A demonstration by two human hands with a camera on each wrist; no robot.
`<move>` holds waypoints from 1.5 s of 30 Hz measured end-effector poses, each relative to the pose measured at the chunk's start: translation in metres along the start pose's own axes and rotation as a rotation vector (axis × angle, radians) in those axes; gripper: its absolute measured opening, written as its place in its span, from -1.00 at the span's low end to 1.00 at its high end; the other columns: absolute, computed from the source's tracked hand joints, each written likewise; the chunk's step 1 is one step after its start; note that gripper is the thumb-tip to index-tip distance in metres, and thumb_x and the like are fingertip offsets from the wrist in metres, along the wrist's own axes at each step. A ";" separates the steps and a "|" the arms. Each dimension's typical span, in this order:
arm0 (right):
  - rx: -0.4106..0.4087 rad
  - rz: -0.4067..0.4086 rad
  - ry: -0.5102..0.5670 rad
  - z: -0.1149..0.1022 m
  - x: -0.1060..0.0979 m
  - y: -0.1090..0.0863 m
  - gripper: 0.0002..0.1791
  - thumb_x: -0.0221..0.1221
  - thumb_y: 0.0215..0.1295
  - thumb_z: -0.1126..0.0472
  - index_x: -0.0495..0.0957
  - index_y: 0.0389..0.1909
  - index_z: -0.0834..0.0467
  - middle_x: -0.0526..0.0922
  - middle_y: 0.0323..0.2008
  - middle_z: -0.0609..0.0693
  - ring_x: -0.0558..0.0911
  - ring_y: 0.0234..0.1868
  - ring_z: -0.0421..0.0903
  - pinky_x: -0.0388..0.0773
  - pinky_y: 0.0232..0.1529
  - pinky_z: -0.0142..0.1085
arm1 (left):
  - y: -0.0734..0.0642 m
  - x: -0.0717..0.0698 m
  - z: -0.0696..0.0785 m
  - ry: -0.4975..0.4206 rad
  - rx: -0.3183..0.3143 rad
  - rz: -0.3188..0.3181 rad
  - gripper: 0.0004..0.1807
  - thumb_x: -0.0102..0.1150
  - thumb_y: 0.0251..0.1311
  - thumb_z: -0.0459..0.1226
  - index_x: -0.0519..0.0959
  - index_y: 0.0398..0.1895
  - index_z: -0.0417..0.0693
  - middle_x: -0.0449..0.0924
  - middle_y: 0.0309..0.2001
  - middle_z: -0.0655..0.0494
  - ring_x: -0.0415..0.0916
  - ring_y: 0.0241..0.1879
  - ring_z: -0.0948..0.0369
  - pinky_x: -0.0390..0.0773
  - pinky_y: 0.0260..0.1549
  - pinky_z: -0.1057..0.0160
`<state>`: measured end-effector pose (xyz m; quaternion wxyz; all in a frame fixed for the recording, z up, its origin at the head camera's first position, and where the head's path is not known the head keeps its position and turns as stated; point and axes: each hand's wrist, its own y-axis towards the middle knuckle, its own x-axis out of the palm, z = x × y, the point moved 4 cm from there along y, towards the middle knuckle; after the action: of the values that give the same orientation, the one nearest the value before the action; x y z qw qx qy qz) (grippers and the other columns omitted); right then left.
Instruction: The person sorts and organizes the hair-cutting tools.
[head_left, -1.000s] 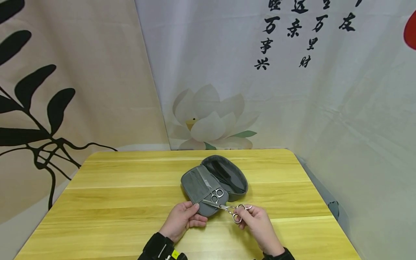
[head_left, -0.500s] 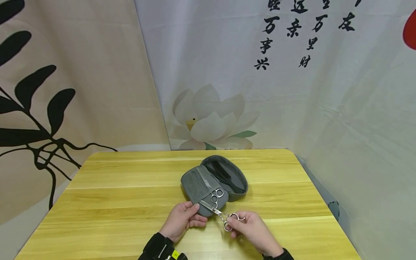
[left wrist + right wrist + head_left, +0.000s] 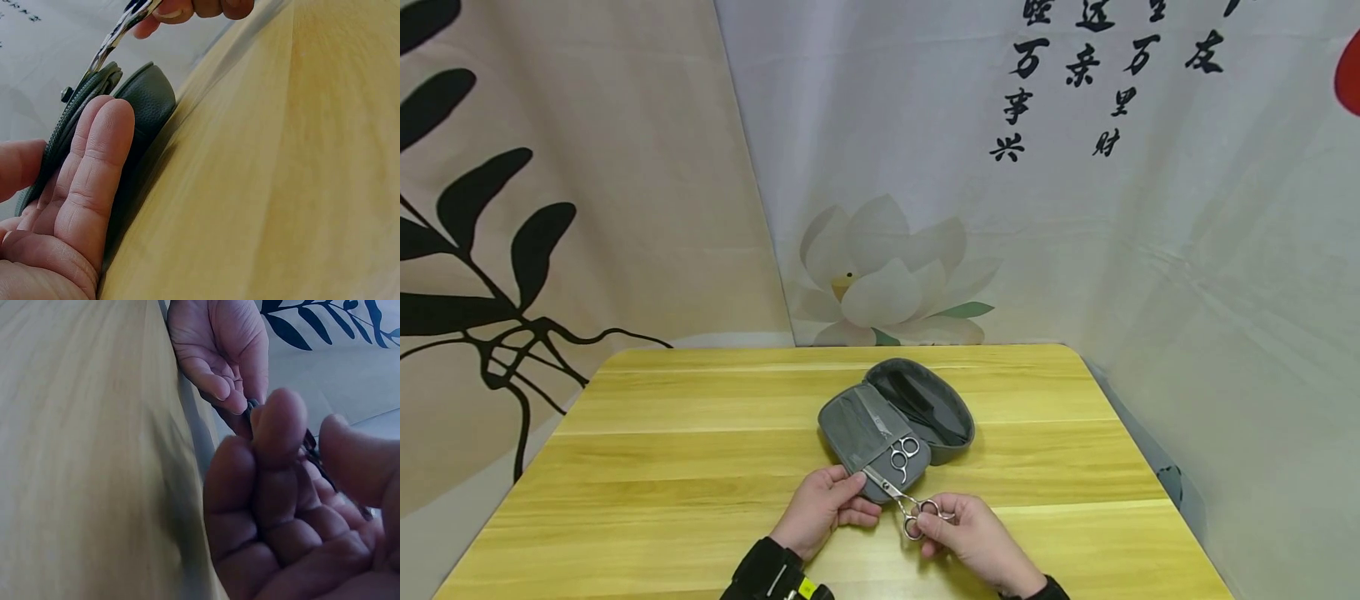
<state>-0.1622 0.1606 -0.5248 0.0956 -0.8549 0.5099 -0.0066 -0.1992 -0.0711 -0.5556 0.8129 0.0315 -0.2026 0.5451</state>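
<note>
A grey zip case (image 3: 850, 421) lies unfolded on the table. My left hand (image 3: 827, 510) pinches the near-left edge of its flat flap, thumb on top and fingers beneath, as the left wrist view also shows along the zipped edge (image 3: 72, 122). My right hand (image 3: 973, 533) holds silver hairdressing scissors (image 3: 891, 490) by the finger rings. Their blades point up-left over the flap, the tips at the pocket's (image 3: 857, 425) opening, close to my left thumb. A second pair of scissors (image 3: 906, 450) sits in the pocket, rings showing, blades hidden. In the right wrist view, my fingers mostly hide the held scissors.
The case's deeper half (image 3: 955, 408), behind and to the right, holds a long black item (image 3: 913, 396). Everything rests on a wood-grain table (image 3: 700, 467). Printed cloth hangings (image 3: 880, 167) stand behind the table's far edge.
My right hand has moved left and slightly nearer with the scissors, whose blades have swung from across the flap to its near-left edge. The left hand holds its place.
</note>
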 end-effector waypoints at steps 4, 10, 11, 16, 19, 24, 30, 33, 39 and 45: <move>-0.033 -0.035 -0.028 -0.001 0.002 0.000 -0.68 0.18 0.62 0.15 0.64 0.05 0.37 0.81 -0.08 0.29 0.75 -0.34 -0.27 0.61 -0.31 -0.45 | 0.001 0.001 0.000 0.001 -0.002 0.004 -0.73 0.13 0.61 -0.25 0.49 0.05 -0.36 0.80 -0.26 -0.05 0.83 -0.31 0.16 0.84 -0.18 0.15; -0.028 0.034 -0.074 -0.002 0.000 0.000 -0.70 0.16 0.63 0.14 0.66 0.05 0.31 0.82 -0.15 0.30 0.75 -0.37 -0.26 0.56 -0.41 -0.44 | 0.001 -0.001 -0.002 0.008 0.000 0.000 -0.71 0.12 0.61 -0.25 0.48 0.08 -0.38 0.81 -0.25 -0.04 0.83 -0.31 0.17 0.84 -0.18 0.16; -0.023 0.049 -0.078 -0.001 0.000 0.000 -0.70 0.16 0.62 0.14 0.66 0.05 0.31 0.82 -0.16 0.29 0.74 -0.38 -0.26 0.55 -0.42 -0.44 | 0.001 -0.001 -0.002 0.010 -0.001 -0.001 -0.71 0.12 0.62 -0.25 0.48 0.09 -0.39 0.81 -0.25 -0.05 0.83 -0.31 0.17 0.84 -0.18 0.16; -0.008 0.102 -0.075 0.000 -0.003 0.001 -0.69 0.22 0.58 0.13 0.66 0.02 0.33 0.83 -0.20 0.26 0.74 -0.40 -0.24 0.57 -0.43 -0.43 | 0.002 -0.001 -0.002 0.011 -0.002 0.001 -0.69 0.12 0.62 -0.25 0.47 0.10 -0.40 0.81 -0.25 -0.06 0.83 -0.30 0.17 0.84 -0.18 0.16; -0.001 0.134 -0.049 -0.001 -0.003 0.002 -0.70 0.25 0.55 0.15 0.65 -0.06 0.37 0.82 -0.26 0.25 0.72 -0.44 -0.23 0.59 -0.44 -0.41 | 0.003 -0.001 -0.003 0.007 0.001 0.000 -0.71 0.12 0.62 -0.25 0.48 0.09 -0.38 0.81 -0.25 -0.04 0.83 -0.30 0.16 0.84 -0.18 0.16; 0.012 0.148 -0.015 0.001 -0.003 0.003 -0.68 0.20 0.60 0.14 0.62 -0.09 0.39 0.81 -0.27 0.20 0.70 -0.44 -0.23 0.64 -0.38 -0.39 | 0.003 -0.001 -0.003 0.008 0.006 0.004 -0.74 0.12 0.62 -0.26 0.49 0.06 -0.36 0.81 -0.27 -0.04 0.83 -0.31 0.16 0.84 -0.18 0.16; 0.003 0.102 0.016 0.001 0.001 0.004 -0.62 0.06 0.69 0.14 0.57 0.03 0.46 0.80 -0.23 0.18 0.70 -0.39 -0.23 0.69 -0.28 -0.36 | 0.002 -0.001 -0.002 0.009 0.005 0.008 -0.71 0.12 0.61 -0.26 0.48 0.09 -0.39 0.81 -0.28 -0.04 0.83 -0.31 0.17 0.84 -0.19 0.16; 0.012 0.111 0.020 0.002 0.002 0.005 -0.60 0.05 0.70 0.12 0.58 0.02 0.44 0.80 -0.24 0.18 0.70 -0.41 -0.23 0.68 -0.30 -0.36 | 0.002 -0.001 -0.002 0.010 0.005 0.007 -0.71 0.13 0.61 -0.26 0.48 0.09 -0.39 0.81 -0.28 -0.05 0.83 -0.31 0.17 0.84 -0.19 0.16; 0.035 0.145 0.041 0.005 -0.001 0.006 -0.56 0.09 0.68 0.06 0.61 0.01 0.43 0.81 -0.27 0.15 0.70 -0.43 -0.22 0.70 -0.31 -0.35 | 0.002 -0.001 -0.002 0.015 0.006 0.004 -0.73 0.13 0.60 -0.28 0.48 0.08 -0.39 0.81 -0.27 -0.04 0.82 -0.31 0.17 0.84 -0.19 0.16; 0.026 0.154 0.071 0.003 -0.002 0.005 -0.55 0.07 0.69 0.08 0.58 0.05 0.47 0.79 -0.31 0.11 0.68 -0.45 -0.22 0.69 -0.33 -0.36 | 0.001 0.000 -0.002 0.033 0.005 -0.008 -0.70 0.14 0.60 -0.30 0.48 0.11 -0.43 0.80 -0.26 -0.03 0.82 -0.32 0.19 0.84 -0.21 0.18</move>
<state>-0.1668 0.1601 -0.5279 0.0889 -0.8109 0.5772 -0.0360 -0.1997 -0.0698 -0.5578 0.8183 0.0255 -0.1877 0.5428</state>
